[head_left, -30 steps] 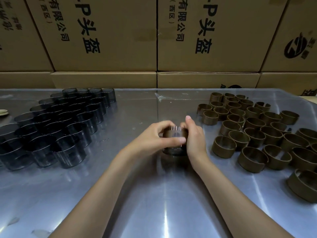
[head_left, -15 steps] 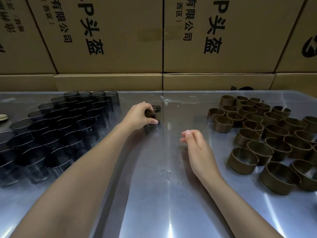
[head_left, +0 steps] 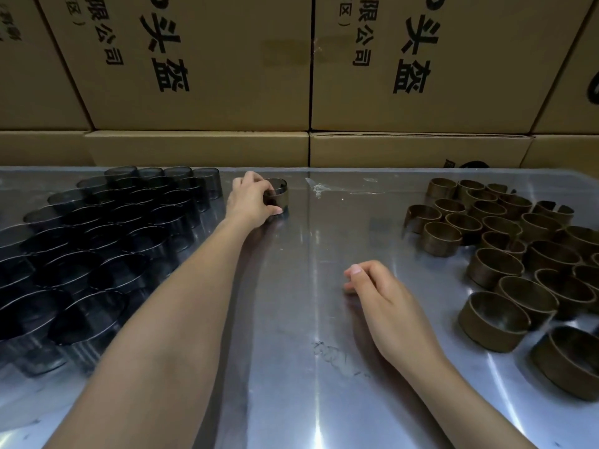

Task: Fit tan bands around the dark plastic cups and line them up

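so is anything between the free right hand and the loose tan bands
Nothing visible. The right hand rests on bare metal table, and the tan bands lie just to its right with only clear tabletop between.

The left hand [head_left: 251,202] is gripping a banded cup [head_left: 278,196] on the far part of the metal table [head_left: 291,367], just right of the dark cups [head_left: 107,241]. The right hand [head_left: 382,296] is resting loosely curled near the middle, holding nothing. The tan bands [head_left: 518,254] are standing at the right.

Shiny metal table [head_left: 308,367] bears dark cups [head_left: 107,241], tan bands [head_left: 505,254].
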Action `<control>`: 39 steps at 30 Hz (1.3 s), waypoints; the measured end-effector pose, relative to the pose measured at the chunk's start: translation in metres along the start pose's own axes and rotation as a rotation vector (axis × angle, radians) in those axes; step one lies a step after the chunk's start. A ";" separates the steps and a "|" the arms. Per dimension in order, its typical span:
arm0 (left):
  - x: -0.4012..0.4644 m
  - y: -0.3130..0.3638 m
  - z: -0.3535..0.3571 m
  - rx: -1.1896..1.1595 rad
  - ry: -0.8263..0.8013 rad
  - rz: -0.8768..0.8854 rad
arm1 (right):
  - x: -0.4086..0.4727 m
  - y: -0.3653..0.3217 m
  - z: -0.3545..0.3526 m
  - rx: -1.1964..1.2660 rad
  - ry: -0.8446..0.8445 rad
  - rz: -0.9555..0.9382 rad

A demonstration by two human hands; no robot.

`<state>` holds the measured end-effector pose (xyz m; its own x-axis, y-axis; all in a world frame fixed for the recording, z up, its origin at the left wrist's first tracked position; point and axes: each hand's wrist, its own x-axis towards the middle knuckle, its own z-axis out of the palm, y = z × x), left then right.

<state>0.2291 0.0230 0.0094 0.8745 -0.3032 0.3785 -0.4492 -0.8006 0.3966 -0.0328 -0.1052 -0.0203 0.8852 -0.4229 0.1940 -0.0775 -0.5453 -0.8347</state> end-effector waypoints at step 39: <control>-0.253 0.027 -0.109 0.431 0.230 -0.242 | -0.043 0.002 -0.018 -0.218 0.031 -0.162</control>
<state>-0.0241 0.1346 0.0153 0.8596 -0.0020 0.5110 -0.0821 -0.9875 0.1342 -0.0789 -0.1010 -0.0209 0.8800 -0.3373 0.3343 -0.0359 -0.7492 -0.6614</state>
